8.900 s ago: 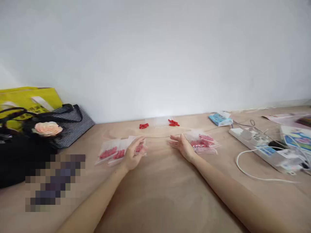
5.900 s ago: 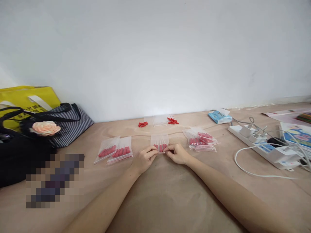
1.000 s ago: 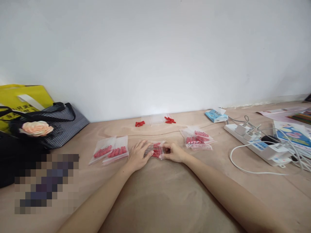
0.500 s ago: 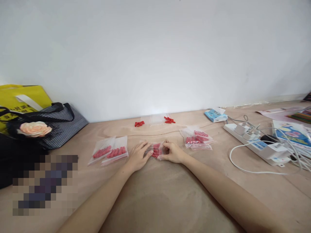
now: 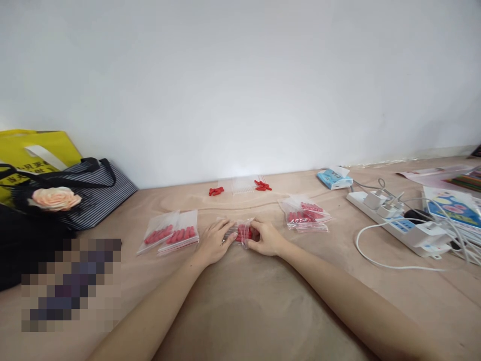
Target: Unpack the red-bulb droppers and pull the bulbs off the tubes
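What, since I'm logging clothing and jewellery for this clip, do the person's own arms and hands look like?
The left forearm and right forearm are bare, with no sleeves visible. The left hand and right hand are ungloved; I see no rings, watch or bracelet.

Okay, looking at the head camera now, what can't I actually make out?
All in the head view:
- Left end of the middle bag: covered by the left hand.
- Whether that bag is sealed: too small, and the right hand partly covers its end.
- Dark item at lower left: pixelated.
- Rest of the yellow bag: cut off by the left edge.
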Available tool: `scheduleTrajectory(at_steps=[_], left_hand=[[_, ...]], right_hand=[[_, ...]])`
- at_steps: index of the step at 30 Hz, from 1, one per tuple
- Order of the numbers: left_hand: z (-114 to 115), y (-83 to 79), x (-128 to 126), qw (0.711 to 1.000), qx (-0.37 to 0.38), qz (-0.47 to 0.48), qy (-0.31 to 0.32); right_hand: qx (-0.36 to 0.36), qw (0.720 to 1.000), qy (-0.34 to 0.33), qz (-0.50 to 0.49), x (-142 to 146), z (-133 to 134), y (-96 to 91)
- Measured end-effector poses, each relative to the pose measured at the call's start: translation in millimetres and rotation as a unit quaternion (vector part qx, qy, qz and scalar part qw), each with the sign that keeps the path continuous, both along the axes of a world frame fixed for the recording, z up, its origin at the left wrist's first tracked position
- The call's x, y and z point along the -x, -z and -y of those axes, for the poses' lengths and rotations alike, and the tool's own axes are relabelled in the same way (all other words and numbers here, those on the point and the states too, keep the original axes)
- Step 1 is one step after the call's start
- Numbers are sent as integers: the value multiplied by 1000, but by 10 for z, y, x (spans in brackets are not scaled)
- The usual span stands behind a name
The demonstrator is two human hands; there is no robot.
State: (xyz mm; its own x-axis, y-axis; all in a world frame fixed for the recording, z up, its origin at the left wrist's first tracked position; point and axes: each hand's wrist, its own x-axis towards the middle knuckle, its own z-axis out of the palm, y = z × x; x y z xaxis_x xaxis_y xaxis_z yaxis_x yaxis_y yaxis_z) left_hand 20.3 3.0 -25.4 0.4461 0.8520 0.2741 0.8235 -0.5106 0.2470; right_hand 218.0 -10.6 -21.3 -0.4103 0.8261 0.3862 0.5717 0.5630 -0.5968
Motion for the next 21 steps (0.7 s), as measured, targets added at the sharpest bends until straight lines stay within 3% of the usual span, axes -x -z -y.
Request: scheduleTrajectory(at_steps=[10, 21], left_hand=[[19, -65, -11, 1000, 23, 11, 14], [22, -62, -15, 1000, 16, 19, 16]], right_hand=[[-8, 1000, -18, -7, -39, -20, 10], [117, 991, 17, -57, 10, -28, -10]])
